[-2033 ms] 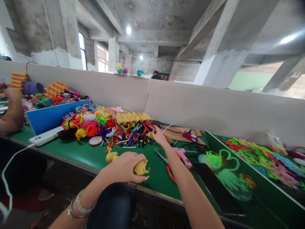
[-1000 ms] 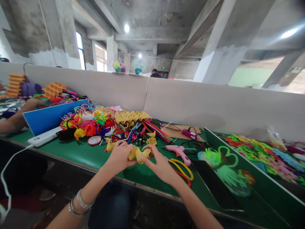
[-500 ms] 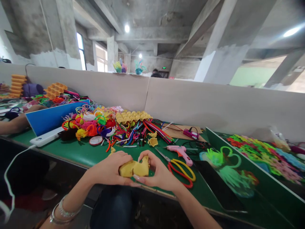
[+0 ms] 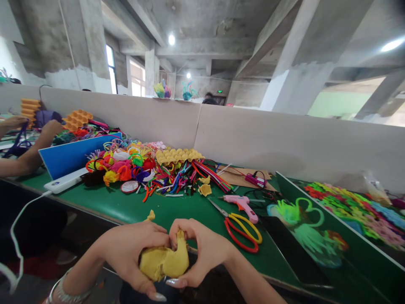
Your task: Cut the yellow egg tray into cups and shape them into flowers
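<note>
Both our left hand [image 4: 122, 245] and right hand [image 4: 211, 247] grip yellow molded pieces [image 4: 176, 262], lower centre, seemingly keeping their edges together.

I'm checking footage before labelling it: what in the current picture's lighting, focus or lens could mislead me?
Head view: the upper-right ceiling light is blown out; the green table has a pale sheen at left; the plastic bag at right looks soft; a patch beyond the partition is pixelated; the right-hand pillar leans, probably from wide-lens distortion.
</note>
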A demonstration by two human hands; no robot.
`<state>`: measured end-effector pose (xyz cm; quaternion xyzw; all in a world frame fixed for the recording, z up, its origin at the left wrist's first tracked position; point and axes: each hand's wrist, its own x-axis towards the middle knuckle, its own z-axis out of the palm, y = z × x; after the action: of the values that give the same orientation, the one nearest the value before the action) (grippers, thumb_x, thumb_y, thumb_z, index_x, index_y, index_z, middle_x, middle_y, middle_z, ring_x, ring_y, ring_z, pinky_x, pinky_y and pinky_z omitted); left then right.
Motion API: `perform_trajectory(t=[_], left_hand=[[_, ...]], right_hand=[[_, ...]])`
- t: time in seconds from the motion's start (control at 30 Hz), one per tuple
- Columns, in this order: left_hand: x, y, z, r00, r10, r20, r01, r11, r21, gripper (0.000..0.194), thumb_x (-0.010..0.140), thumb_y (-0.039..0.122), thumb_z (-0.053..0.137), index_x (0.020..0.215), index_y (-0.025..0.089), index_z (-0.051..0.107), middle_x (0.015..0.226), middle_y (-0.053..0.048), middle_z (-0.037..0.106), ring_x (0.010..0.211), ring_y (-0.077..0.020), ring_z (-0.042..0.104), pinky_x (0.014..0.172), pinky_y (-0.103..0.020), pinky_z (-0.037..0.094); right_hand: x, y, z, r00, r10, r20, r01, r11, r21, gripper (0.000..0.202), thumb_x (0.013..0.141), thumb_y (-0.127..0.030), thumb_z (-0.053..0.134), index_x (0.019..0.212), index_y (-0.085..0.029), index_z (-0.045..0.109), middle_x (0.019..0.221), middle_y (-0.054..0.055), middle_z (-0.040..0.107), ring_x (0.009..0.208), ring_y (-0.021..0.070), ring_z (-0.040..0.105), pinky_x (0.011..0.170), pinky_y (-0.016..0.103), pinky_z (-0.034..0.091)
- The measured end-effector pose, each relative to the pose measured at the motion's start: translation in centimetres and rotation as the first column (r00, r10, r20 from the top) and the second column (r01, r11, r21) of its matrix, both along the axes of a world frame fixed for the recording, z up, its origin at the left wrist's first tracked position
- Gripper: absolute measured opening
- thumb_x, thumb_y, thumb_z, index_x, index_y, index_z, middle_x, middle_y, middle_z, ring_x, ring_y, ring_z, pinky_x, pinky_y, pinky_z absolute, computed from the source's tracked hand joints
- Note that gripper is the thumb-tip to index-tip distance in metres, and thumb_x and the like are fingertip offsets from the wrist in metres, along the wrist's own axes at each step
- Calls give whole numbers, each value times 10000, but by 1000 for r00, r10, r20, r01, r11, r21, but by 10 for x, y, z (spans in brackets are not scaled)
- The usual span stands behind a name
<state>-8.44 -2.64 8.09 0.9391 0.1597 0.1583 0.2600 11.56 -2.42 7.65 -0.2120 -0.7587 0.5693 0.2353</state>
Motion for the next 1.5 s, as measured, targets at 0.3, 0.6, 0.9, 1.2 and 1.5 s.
perform_trajectory(t=[0.3,0.6,0.9,1.2,1.5], left_hand=[[-4,6,2,991,90,-98,-81,993,87,322,611,449,618,770,186,519,731,-24,581,655,-146,515,617,-235,399],[-7,15,5,993,100,-64,-92,988,121,329,617,461,613,748,181,500,701,-8,543,638,-128,471,589,-222,361],[-6,15,10,929,321,-186,-288,940,185,268,652,412,587,758,191,480,703,21,501,654,-127,461,597,-224,325],[2,17,5,967,253,-26,-248,961,126,245,623,358,605,717,179,469,686,22,485,652,-114,425,616,-220,347],[-26,-8,10,931,362,-44,-354,926,134,257,639,363,601,766,188,463,737,0,505,678,-124,436,633,-223,361]], right_hand=[[1,17,5,988,79,132,-80,997,-2,502,394,-256,783,762,-177,452,662,-91,477,574,36,400,539,156,343],[-4,42,6,971,233,46,-227,969,-96,596,374,-341,807,792,-179,414,701,-83,468,594,34,449,566,154,375],[10,53,-9,992,129,1,-128,988,-84,486,518,-305,764,829,-183,411,713,-70,465,585,32,425,546,146,358],[10,60,-13,970,176,-166,-203,966,-163,536,480,-364,786,824,-169,423,716,-52,470,551,22,432,488,124,352],[28,70,-13,954,-212,-210,176,968,-178,481,640,-443,673,894,-232,323,762,-7,587,637,126,603,488,206,467]])
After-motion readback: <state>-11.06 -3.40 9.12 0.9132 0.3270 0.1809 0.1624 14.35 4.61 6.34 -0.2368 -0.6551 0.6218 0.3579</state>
